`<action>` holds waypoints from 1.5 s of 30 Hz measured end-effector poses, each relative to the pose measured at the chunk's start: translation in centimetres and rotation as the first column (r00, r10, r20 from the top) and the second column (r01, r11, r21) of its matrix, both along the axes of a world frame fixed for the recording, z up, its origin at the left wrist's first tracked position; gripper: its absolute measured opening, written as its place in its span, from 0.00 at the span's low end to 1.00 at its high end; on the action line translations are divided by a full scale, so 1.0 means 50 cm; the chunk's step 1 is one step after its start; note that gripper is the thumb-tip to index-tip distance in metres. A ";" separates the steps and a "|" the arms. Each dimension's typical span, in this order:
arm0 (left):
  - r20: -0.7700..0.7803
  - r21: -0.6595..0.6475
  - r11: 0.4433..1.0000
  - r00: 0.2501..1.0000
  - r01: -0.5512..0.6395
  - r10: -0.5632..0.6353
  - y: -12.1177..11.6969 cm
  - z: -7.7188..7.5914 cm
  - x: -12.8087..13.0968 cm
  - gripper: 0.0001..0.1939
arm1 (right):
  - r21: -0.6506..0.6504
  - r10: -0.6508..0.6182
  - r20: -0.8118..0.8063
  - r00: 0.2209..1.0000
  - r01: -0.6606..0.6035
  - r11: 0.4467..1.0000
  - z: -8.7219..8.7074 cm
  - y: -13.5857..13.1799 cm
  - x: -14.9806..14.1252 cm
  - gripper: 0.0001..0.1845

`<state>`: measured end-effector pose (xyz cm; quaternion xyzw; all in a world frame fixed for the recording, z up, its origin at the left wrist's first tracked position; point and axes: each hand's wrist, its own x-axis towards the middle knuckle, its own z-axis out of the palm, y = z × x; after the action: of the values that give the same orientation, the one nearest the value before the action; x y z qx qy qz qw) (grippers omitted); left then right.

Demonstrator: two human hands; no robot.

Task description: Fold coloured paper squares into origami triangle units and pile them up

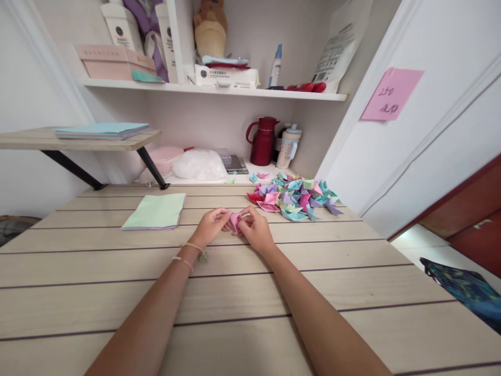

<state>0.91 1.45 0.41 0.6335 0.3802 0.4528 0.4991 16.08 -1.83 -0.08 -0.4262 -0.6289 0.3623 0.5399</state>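
Note:
Both hands meet over the wooden table point(117, 292), pinching a small folded pink paper point(235, 220) between them. My left hand point(212, 226) grips its left side with curled fingers. My right hand point(256, 230) closes on its right side. A stack of square paper sheets point(156, 211), pale green on top, lies to the left of my hands. A pile of folded paper shapes point(297, 198) in pink, purple, blue and green sits just beyond my right hand.
At the back stand a red jug point(263, 141), a white cup point(288, 146) and a clear plastic bag point(199, 164). A side shelf point(78, 140) holds coloured sheets; an upper shelf point(215, 89) holds boxes. A white door with a pink note point(390, 94) is right.

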 end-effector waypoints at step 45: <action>-0.180 0.226 0.973 0.984 0.040 0.002 -0.010 0.004 0.002 0.12 | 0.264 -0.209 0.188 0.960 0.156 0.952 -0.013 0.016 0.010 0.07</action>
<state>1.02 0.94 0.61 0.7283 0.3627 0.4301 0.3912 16.56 -1.05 -0.74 -0.4488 -0.6810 0.1819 0.5493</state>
